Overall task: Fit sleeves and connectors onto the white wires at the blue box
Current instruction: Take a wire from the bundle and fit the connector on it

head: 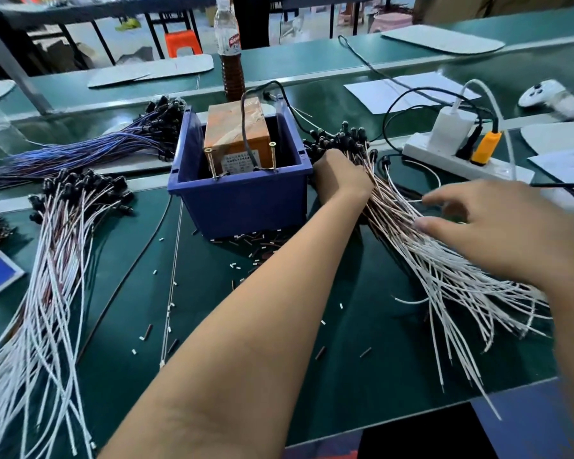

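The blue box (242,200) stands mid-table and holds a taped orange block with two screws. Right of it lies a fanned bundle of white and brown wires (444,273) with black connectors (338,137) at the far end. My left hand (342,180) reaches across beside the box and grips this bundle just below the connectors, its fingers curled down into the wires. Blurred, my right hand (497,230) hovers over the middle of the bundle with fingers spread, holding nothing. Small white and dark sleeves (256,243) lie scattered in front of the box.
A second bundle of white wires (47,276) lies at the left, with blue-purple wires (90,147) behind it. A white power strip (461,160) with plugs sits at the right rear, a bottle (231,48) behind the box, papers and a white controller (550,97) farther right.
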Demonstrator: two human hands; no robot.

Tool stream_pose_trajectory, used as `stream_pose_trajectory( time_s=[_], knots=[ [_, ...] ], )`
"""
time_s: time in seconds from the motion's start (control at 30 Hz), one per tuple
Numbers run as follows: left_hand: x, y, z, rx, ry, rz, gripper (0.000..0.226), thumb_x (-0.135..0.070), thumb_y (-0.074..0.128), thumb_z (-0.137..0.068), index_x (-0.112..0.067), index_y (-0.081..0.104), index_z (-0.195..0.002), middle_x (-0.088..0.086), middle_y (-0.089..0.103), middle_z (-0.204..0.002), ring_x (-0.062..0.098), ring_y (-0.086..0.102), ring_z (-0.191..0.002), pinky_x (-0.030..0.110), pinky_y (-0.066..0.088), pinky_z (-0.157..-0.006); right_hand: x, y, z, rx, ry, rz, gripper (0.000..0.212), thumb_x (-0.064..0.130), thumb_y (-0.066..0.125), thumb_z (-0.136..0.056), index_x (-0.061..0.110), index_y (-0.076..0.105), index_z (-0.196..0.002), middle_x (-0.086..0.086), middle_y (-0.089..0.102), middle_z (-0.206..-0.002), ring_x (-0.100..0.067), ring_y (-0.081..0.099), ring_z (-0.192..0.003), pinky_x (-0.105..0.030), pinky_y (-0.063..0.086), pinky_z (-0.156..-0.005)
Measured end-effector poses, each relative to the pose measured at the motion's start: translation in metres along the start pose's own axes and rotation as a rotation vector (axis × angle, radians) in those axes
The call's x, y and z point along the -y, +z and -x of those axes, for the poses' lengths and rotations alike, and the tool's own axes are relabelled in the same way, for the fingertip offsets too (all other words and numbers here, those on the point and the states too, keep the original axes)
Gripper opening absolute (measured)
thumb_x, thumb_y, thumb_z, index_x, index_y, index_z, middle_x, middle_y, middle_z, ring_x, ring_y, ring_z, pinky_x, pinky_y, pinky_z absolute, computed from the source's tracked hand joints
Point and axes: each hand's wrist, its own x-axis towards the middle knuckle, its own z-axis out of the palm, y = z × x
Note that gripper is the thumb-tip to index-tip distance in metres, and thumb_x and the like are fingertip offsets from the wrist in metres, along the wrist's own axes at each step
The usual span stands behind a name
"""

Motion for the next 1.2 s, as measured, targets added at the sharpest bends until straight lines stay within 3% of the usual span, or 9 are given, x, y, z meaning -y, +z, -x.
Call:
stream_pose_trajectory(
  time_s=[0.23, 0.43, 0.53, 0.63, 0.77, 0.9, 1.03, 1.13, 1.2],
  knots=[
    [0.003, -0.006, 0.003, 0.125, 0.000, -0.005, 0.021, -0.017, 0.071, -0.093, -0.005, 0.065, -0.076, 0.011, 0.072, -0.080, 0.027, 0.073, -0.070, 0.035, 0.063, -0.068, 0.013, 0.053, -0.037, -0.107, 0.072, -0.139, 0.017, 0.018, 0.080, -0.091, 0.020, 0.082, -0.108, -0.015, 0.076, -0.099, -0.034, 0.069, -0.095, -0.041, 0.057, -0.092],
    [0.014, -0.025, 0.026, 0.330, -0.004, -0.075, 0.028, -0.031, 0.062, -0.100, -0.005, 0.071, -0.094, 0.016, 0.074, -0.097, 0.035, 0.073, -0.089, 0.040, 0.062, -0.082, 0.017, 0.049, -0.035, -0.141, 0.040, -0.101, 0.036, 0.035, 0.087, -0.082, 0.017, 0.079, -0.113, -0.014, 0.076, -0.110, -0.035, 0.067, -0.109, -0.039, 0.051, -0.097],
    [0.019, -0.044, 0.039, 0.470, 0.000, -0.040, 0.024, -0.018, 0.057, -0.101, 0.000, 0.071, -0.095, 0.019, 0.076, -0.092, 0.036, 0.072, -0.075, 0.038, 0.062, -0.063, 0.029, 0.045, -0.034, -0.233, -0.015, -0.146, 0.034, 0.031, 0.082, -0.086, 0.016, 0.078, -0.116, -0.017, 0.075, -0.116, -0.038, 0.065, -0.112, -0.043, 0.053, -0.100],
    [0.032, -0.073, 0.052, 0.640, 0.043, -0.053, 0.018, -0.011, 0.054, -0.101, -0.004, 0.067, -0.089, 0.013, 0.074, -0.080, 0.019, 0.056, -0.052, 0.021, 0.042, -0.041, 0.047, 0.047, -0.032, -0.409, -0.118, -0.253, 0.022, 0.018, 0.075, -0.089, 0.014, 0.080, -0.110, -0.014, 0.078, -0.104, -0.033, 0.070, -0.099, -0.043, 0.056, -0.096],
    [0.047, -0.124, 0.068, 0.847, 0.096, -0.085, 0.015, -0.010, 0.056, -0.096, -0.011, 0.063, -0.083, 0.005, 0.068, -0.072, 0.007, 0.046, -0.042, 0.018, 0.033, -0.036, 0.089, 0.057, -0.021, -0.499, -0.323, -0.423, 0.006, 0.020, 0.074, -0.089, 0.018, 0.080, -0.086, 0.002, 0.075, -0.078, -0.016, 0.066, -0.071, -0.027, 0.050, -0.074],
    [0.065, -0.190, 0.069, 0.890, 0.082, -0.142, 0.031, -0.004, 0.053, -0.088, -0.024, 0.064, -0.066, -0.003, 0.066, -0.062, 0.005, 0.042, -0.040, 0.016, 0.029, -0.036, 0.130, 0.076, -0.007, -0.469, -0.522, -0.518, 0.015, 0.029, 0.073, -0.093, 0.017, 0.078, -0.084, 0.002, 0.075, -0.077, -0.019, 0.068, -0.070, -0.038, 0.055, -0.069],
    [0.101, -0.250, 0.050, 0.636, -0.017, -0.434, 0.027, -0.003, 0.058, -0.087, -0.015, 0.068, -0.065, 0.008, 0.070, -0.065, 0.018, 0.049, -0.047, 0.016, 0.034, -0.040, 0.176, 0.096, 0.005, -0.321, -0.630, -0.556, 0.017, 0.031, 0.073, -0.094, 0.019, 0.074, -0.082, 0.003, 0.071, -0.071, -0.021, 0.064, -0.065, -0.039, 0.053, -0.062],
    [0.130, -0.277, 0.037, 0.174, -0.040, -0.646, 0.014, -0.014, 0.063, -0.086, -0.012, 0.069, -0.074, 0.016, 0.075, -0.086, 0.029, 0.069, -0.079, 0.030, 0.052, -0.066, 0.209, 0.111, 0.009, -0.144, -0.671, -0.452, 0.017, 0.035, 0.071, -0.095, 0.021, 0.074, -0.085, 0.000, 0.072, -0.077, -0.026, 0.066, -0.071, -0.035, 0.054, -0.064],
    [0.147, -0.289, 0.033, -0.138, -0.057, -0.689, 0.012, -0.019, 0.063, -0.085, -0.013, 0.071, -0.092, 0.016, 0.072, -0.101, 0.036, 0.067, -0.099, 0.037, 0.053, -0.083, 0.231, 0.120, 0.012, -0.037, -0.687, -0.393, 0.017, 0.033, 0.068, -0.094, 0.018, 0.073, -0.089, -0.006, 0.073, -0.084, -0.033, 0.067, -0.078, -0.040, 0.058, -0.071]
  ],
)
